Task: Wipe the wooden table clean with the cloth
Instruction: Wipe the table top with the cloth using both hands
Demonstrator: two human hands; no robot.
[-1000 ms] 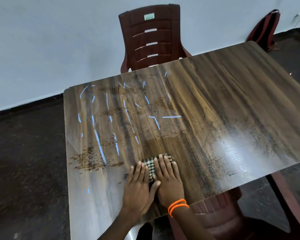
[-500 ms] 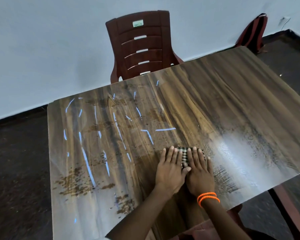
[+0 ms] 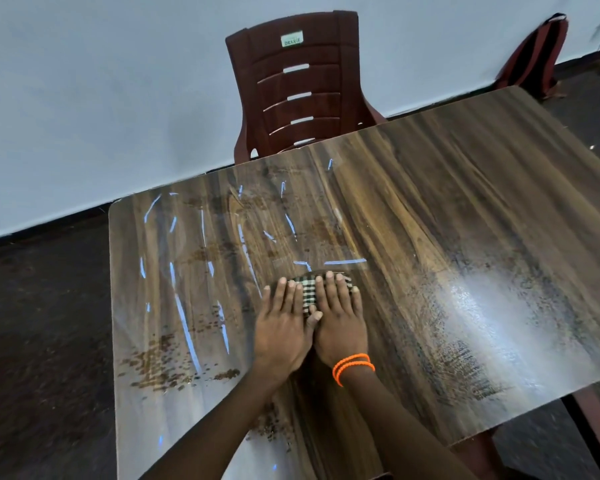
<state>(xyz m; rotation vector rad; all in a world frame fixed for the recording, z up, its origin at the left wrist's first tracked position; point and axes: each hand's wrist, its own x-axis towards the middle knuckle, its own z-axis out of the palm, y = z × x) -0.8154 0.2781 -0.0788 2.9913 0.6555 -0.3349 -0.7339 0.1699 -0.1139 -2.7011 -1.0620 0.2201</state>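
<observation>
A checked dark-and-white cloth (image 3: 309, 291) lies folded on the glossy wooden table (image 3: 447, 220), near its middle. My left hand (image 3: 281, 327) and my right hand (image 3: 340, 323) press flat on the cloth side by side, thumbs touching, fingers pointing away from me. Most of the cloth is hidden under the palms. An orange bracelet (image 3: 353, 366) circles my right wrist. Brown crumbs or stains (image 3: 160, 367) spread over the table's near-left part, with more by my left forearm (image 3: 271, 427). Pale blue streaks (image 3: 184, 317) cross the left half.
A dark red plastic chair (image 3: 298, 84) stands at the table's far side against the white wall. A reddish-brown bag (image 3: 534, 60) leans on the wall at the far right. Another red chair's edge (image 3: 589, 420) shows under the table's near-right corner. The floor is dark.
Both hands have slid the cloth away from me, from the table's near edge towards its middle. The crumbs by my left forearm now lie behind the hands.
</observation>
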